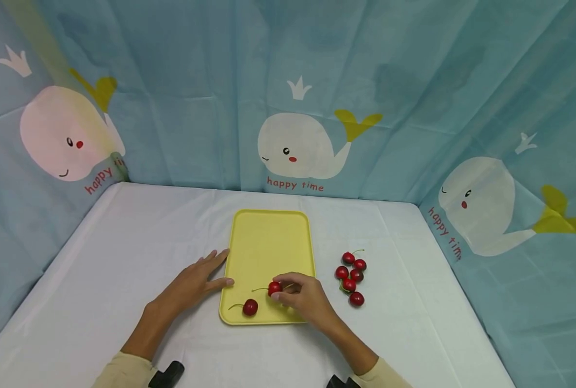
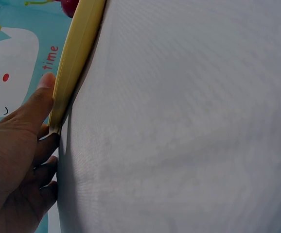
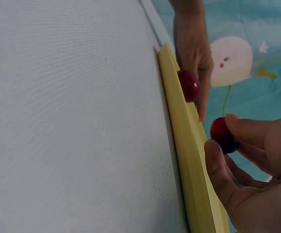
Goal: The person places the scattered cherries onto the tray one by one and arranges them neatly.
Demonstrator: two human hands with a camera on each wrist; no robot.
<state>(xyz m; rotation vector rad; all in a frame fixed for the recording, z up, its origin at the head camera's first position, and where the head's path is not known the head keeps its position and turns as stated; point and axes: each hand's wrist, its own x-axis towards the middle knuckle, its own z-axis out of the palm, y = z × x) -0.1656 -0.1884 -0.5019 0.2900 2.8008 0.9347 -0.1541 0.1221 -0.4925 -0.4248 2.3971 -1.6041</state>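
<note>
A yellow tray [image 1: 270, 237] lies on the white cloth. At its left edge is my left hand [image 1: 195, 283], fingers spread, the thumb reaching over the rim and a fingertip touching the side. My right hand [image 1: 307, 296] pinches a red cherry [image 1: 275, 288] between thumb and fingertips, over the near part of the tray. In the right wrist view, the pinched cherry [image 3: 220, 133] has a thin green stem. A second stem shows by the fingers in the head view; its origin is hidden. Another cherry [image 1: 250, 307] with a stem sits in the tray's near left area.
Several more cherries [image 1: 349, 284] lie grouped on the white cloth [image 1: 404, 323] to the right of the tray. A blue curtain [image 1: 195, 134] printed with whales hangs behind and beside the table.
</note>
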